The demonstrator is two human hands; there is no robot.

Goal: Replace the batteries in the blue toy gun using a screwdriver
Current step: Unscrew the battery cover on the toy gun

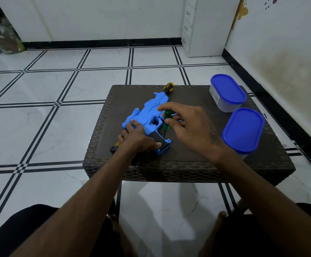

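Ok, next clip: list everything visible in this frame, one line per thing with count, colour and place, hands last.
blue plastic toy gun: one, light blue with a black grip panel and a yellow-and-black muzzle, lying flat mid-table.
green-handled screwdriver: one, translucent green handle, dark shaft, upright with its tip down at the gun's grip.
lidded plastic tubs: two, clear bodies with blue lids, right side of the table.
dark woven wicker table: one, brown, centre of view.
white drawer cabinet: one, against the far wall.
tiled floor: white with black lines, all around.
left hand: one, pressing down on the gun's grip.
right hand: one, pinching the screwdriver handle.
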